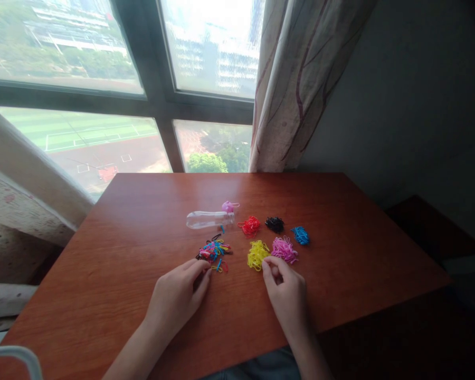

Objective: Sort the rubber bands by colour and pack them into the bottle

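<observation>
My left hand (180, 290) is closed in a pinch at the near edge of a mixed pile of small rubber bands (214, 250) in black, blue, pink, yellow and red. A yellow rubber band (217, 269) lies against its fingertips, beside a few loose ones. My right hand (288, 285) also pinches, its fingertips touching the right edge of a yellow rubber band pile (257, 255); what they hold is hidden. Single-colour piles sit around it: pink (284, 249), red (250, 226), black (274, 224) and blue (301, 235).
Behind the mixed pile a clear bottle (208, 219) lies on its side, with a pink cap-like piece (228, 206) by its neck. The brown wooden table (122, 274) meets a window (214, 68) and curtain (288, 89) at its far edge. A white curved bar (19, 352) shows at lower left.
</observation>
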